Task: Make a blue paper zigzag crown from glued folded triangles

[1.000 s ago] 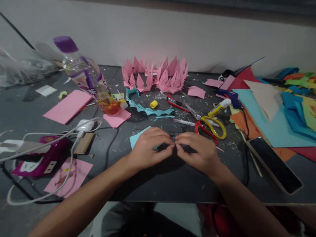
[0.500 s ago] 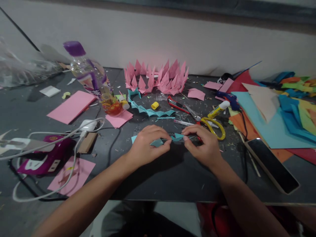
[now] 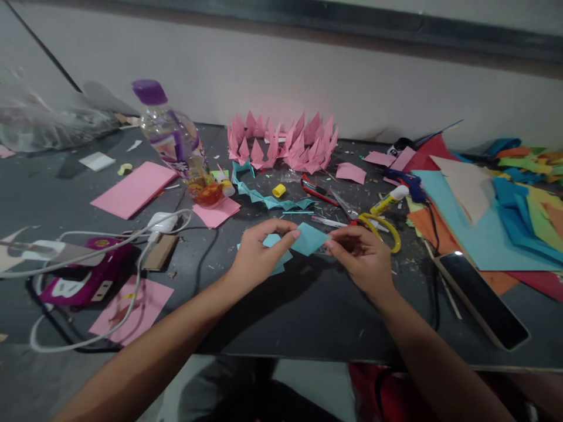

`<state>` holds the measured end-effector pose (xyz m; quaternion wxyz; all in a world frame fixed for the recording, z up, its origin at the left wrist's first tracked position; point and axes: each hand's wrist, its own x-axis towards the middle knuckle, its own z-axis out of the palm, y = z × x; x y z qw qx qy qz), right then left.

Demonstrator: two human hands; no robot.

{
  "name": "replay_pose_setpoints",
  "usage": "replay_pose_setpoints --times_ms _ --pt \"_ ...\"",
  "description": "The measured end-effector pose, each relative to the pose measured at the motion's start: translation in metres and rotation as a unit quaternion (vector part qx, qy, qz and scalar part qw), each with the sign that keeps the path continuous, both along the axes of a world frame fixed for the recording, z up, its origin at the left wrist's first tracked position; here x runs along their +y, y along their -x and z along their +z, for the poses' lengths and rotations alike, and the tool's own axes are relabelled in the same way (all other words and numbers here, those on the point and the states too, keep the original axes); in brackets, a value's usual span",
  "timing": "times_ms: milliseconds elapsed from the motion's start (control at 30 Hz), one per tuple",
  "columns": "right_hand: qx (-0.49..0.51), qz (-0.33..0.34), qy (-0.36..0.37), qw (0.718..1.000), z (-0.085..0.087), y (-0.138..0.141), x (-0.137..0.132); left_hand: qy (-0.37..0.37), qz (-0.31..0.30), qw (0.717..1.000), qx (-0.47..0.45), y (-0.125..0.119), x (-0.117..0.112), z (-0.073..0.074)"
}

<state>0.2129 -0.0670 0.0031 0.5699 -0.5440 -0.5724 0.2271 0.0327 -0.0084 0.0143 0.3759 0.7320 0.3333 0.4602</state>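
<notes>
A small square of light blue paper (image 3: 308, 239) is held up over the dark table, its face turned toward me. My left hand (image 3: 263, 249) pinches its left corner between thumb and fingers. At the opposite corner, my right hand (image 3: 363, 258) grips it by thumb and fingertips. More light blue paper pieces (image 3: 278, 268) lie on the table beneath my left hand, partly covered by it. Beyond my hands rests a zigzag strip of folded light blue paper (image 3: 268, 201). Behind that strip stands a ring of pink folded paper points (image 3: 290, 149).
Scissors with yellow handles (image 3: 387, 231), a red box cutter (image 3: 319, 190) and a glue stick (image 3: 389, 200) lie beyond my right hand. A phone (image 3: 484, 299) sits at right. At left are a tilted-looking bottle (image 3: 178, 146), pink paper (image 3: 134, 190) and a white cable (image 3: 143, 293).
The light blue paper between my hands, seen nearly edge-on and partly hidden before, now shows as a flat square facing me. My head view has shifted slightly.
</notes>
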Motion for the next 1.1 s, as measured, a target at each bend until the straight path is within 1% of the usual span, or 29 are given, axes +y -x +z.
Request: replay_pose_setpoints --times_ms 100,200,267,467,567,700,800,900,1100 --pt "-0.069 0.032 0.003 0.997 0.002 0.000 0.000 -0.051 -0.026 0.998 0.028 0.001 -0.001 0.003" --pt "-0.144 0.058 -0.031 0.987 0.005 0.002 -0.001 -0.116 -0.071 0.987 0.082 0.001 -0.003 0.003" --pt "-0.176 0.067 -0.051 0.981 0.007 0.003 -0.001 -0.139 -0.089 0.981 0.105 0.000 -0.004 0.001" --pt "-0.172 0.066 -0.060 0.981 0.010 0.004 -0.001 -0.118 -0.067 0.987 0.087 -0.001 -0.004 0.001" --pt "-0.195 0.084 -0.073 0.974 0.009 0.005 -0.001 -0.140 -0.076 0.982 0.105 0.000 -0.004 0.000" --pt "-0.255 0.096 -0.126 0.954 0.006 0.008 -0.001 -0.179 -0.088 0.971 0.133 -0.002 -0.006 -0.003" --pt "-0.275 0.097 -0.157 0.943 0.007 0.011 -0.002 -0.209 -0.089 0.965 0.127 -0.002 -0.006 -0.004" --pt "-0.264 0.092 -0.160 0.947 0.010 0.011 -0.003 -0.232 -0.093 0.962 0.109 0.000 -0.003 -0.004" --pt "-0.233 0.077 -0.133 0.960 0.015 0.007 -0.003 -0.247 -0.083 0.959 0.110 0.006 0.004 0.002"
